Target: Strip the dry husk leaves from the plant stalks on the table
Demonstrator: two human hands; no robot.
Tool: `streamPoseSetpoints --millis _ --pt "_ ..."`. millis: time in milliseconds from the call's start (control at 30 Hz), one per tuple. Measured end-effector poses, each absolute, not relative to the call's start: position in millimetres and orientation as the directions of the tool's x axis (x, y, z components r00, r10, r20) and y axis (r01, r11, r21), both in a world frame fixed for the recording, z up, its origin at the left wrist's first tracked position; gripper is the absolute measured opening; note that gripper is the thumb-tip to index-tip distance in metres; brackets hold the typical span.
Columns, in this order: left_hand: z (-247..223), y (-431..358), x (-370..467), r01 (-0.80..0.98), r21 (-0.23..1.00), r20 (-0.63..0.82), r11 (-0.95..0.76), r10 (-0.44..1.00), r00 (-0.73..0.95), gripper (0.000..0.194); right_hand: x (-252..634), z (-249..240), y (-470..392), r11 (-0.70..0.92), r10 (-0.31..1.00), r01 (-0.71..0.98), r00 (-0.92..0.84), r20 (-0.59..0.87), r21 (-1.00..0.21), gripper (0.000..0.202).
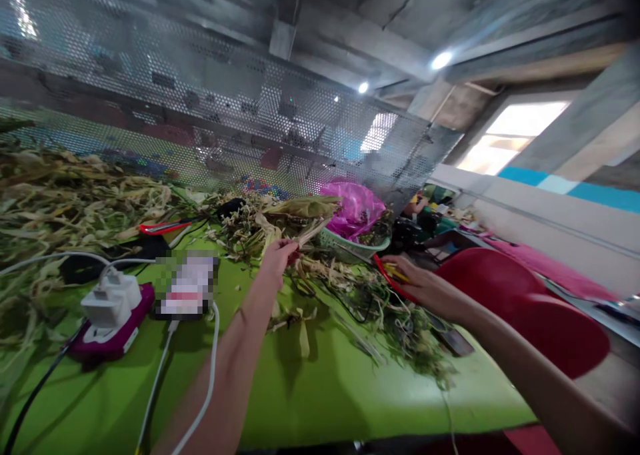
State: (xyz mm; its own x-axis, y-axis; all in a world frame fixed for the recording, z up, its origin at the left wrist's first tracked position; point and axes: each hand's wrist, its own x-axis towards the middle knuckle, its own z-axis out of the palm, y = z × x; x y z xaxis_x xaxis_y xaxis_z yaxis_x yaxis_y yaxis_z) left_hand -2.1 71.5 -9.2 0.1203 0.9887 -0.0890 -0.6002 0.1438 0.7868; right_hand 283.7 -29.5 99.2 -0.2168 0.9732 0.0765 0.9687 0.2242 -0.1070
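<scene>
My left hand (280, 260) is closed around the narrow end of a bundle of dry, pale corn-husk-like leaves (303, 208), which points up and away over the table. My right hand (413, 280) is wrapped round a tool with red and yellow handles (393, 276). A slim part seems to reach from it towards the left, but blur hides its exact kind. Between and below my hands lie loose dry scraps and stringy green stalks (410, 332). Just beyond them stands a pale green basket (373, 248) with a bright pink plastic bag (355, 208) in it.
A heap of dry leaves (75, 202) covers the left of the green table (320, 402). Nearby are a red-edged tool (165, 227), a purple power strip (135, 322) with white chargers, and a cabled phone (187, 285). Perforated mesh (225, 108) rises behind; a red chair (520, 302) stands right.
</scene>
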Motion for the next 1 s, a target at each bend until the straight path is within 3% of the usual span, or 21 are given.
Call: streamPoseSetpoints --millis 133,233,367,600,800,1000 --pt "-7.8 70.6 0.6 -0.623 0.766 -0.095 0.155 0.987 0.129 0.020 279.6 71.4 -30.5 0.147 0.988 0.840 -0.145 0.044 -0.523 0.051" --pt "-6.6 69.0 3.0 -0.639 0.754 -0.092 0.155 0.987 0.131 0.022 267.2 63.2 -31.6 0.078 0.993 0.775 -0.113 -0.017 -0.627 0.065" --pt "-4.3 66.3 5.3 -0.653 0.739 -0.097 0.166 0.985 0.141 0.021 246.9 63.1 -34.8 0.063 0.980 0.751 -0.170 -0.101 -0.657 0.067" --pt "2.9 59.9 11.4 -0.663 0.724 -0.106 0.191 0.980 0.166 0.020 219.7 54.7 -26.3 0.218 0.952 0.738 -0.304 -0.026 -0.639 0.052" --pt "7.3 52.7 21.7 -0.657 0.720 -0.115 0.224 0.972 0.205 0.025 206.9 44.9 -11.9 0.281 0.945 0.764 -0.326 0.028 -0.581 0.046" --pt "10.2 46.5 24.1 -0.673 0.703 -0.118 0.229 0.971 0.207 0.026 195.0 46.3 -10.9 0.286 0.946 0.746 -0.319 0.054 -0.601 0.046"
